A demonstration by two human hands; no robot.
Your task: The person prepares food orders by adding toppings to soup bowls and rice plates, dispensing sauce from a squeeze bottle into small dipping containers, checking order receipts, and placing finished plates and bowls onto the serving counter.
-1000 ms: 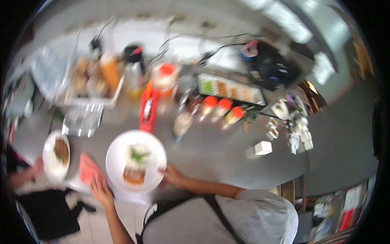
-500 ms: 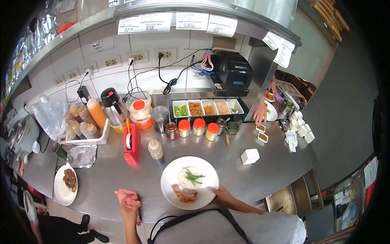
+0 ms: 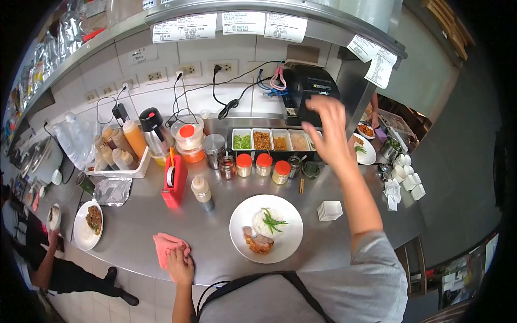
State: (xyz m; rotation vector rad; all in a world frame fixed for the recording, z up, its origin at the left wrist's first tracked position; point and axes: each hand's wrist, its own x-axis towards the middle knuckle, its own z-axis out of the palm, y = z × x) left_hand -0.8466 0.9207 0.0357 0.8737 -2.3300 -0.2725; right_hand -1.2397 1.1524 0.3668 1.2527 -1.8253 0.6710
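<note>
My left hand (image 3: 180, 266) presses down on a pink cloth (image 3: 165, 246) near the counter's front edge; its fingers lie over the fabric. Raised in the air, my right hand (image 3: 329, 132) has its fingers apart and nothing in it, in front of the black printer (image 3: 311, 86). On the steel counter, a round white plate (image 3: 293, 229) bears rice (image 3: 263, 219) topped with green beans (image 3: 273, 222) and slices of browned meat (image 3: 259, 245). No hand touches the plate. A stack of small square white dishes (image 3: 329, 210) stands to its right.
Red-lidded jars (image 3: 264, 164), a squeeze bottle (image 3: 202, 192) and a red dispenser (image 3: 174, 182) stand behind the plate. An oval plate (image 3: 81, 237) sits at the left. Beyond are topping trays (image 3: 262, 141). Other people are at the left and far right; paper slips (image 3: 235, 23) hang above.
The round plate moved right and now rests free of my right hand, which let go and rose toward the printer. My left hand stayed with the cloth, which now lies flatter.
</note>
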